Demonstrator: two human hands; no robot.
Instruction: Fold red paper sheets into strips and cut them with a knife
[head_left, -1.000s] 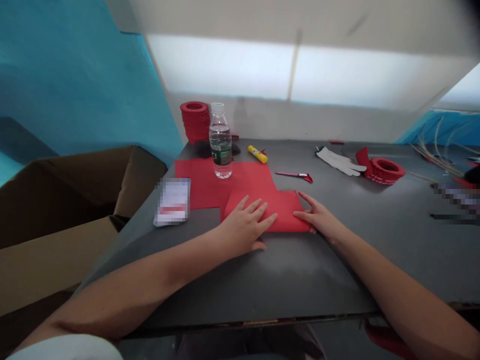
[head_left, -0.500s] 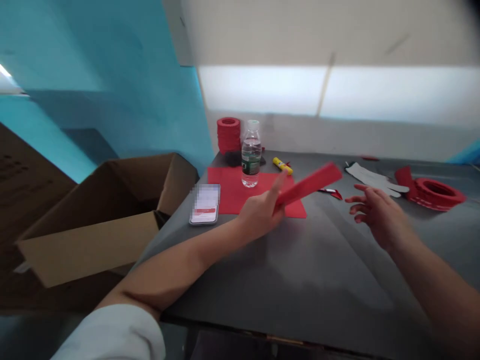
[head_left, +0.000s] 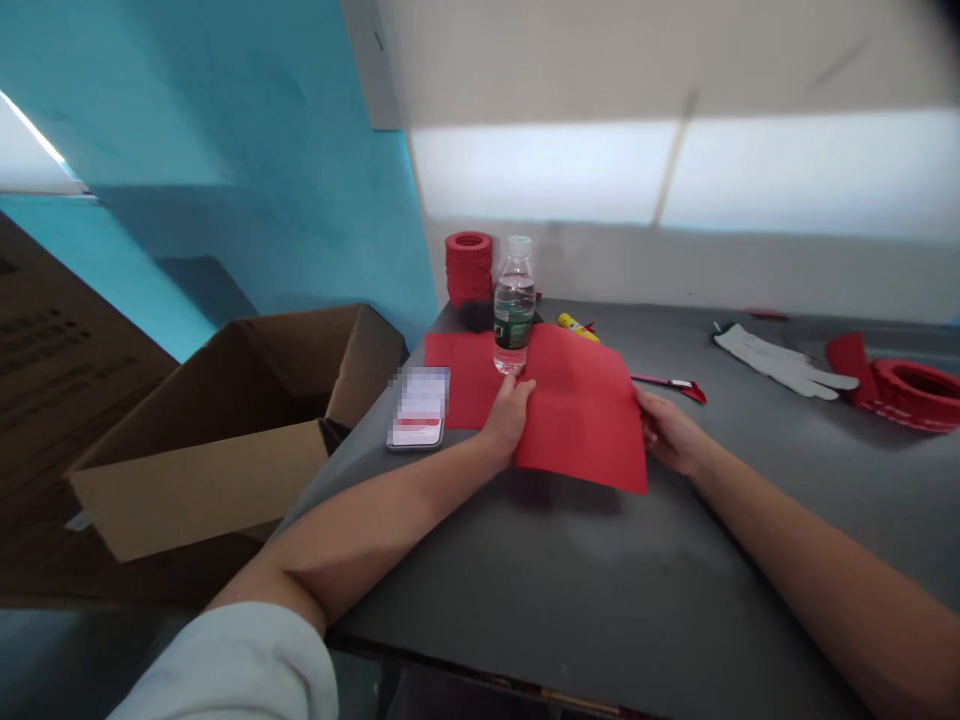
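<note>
Between my two hands a red sheet of paper (head_left: pixel 581 410) is held up, slightly curved, above the grey table. My left hand (head_left: pixel 511 412) pinches its left edge, thumb on the near face. Closed on the right edge is my right hand (head_left: pixel 670 430), its fingers partly behind the sheet. Another red sheet (head_left: pixel 469 385) lies flat on the table, partly covered by the raised one. A clear water bottle (head_left: pixel 513 315) with a green label stands upright on the flat sheet, just beyond my left hand.
A phone (head_left: pixel 418 408) lies left of the sheets. Behind stand stacked red rings (head_left: pixel 469 268) and a yellow glue stick (head_left: pixel 576 326). Rightward are a red-handled cutter (head_left: pixel 679 386), a white glove (head_left: pixel 780 362) and a red paper ring (head_left: pixel 919 393). An open cardboard box (head_left: pixel 202 490) sits left of the table.
The red paper, seen edge-on in my left hand before, now faces me spread out. My right hand has moved left and taken its right edge. The view has shifted slightly.
</note>
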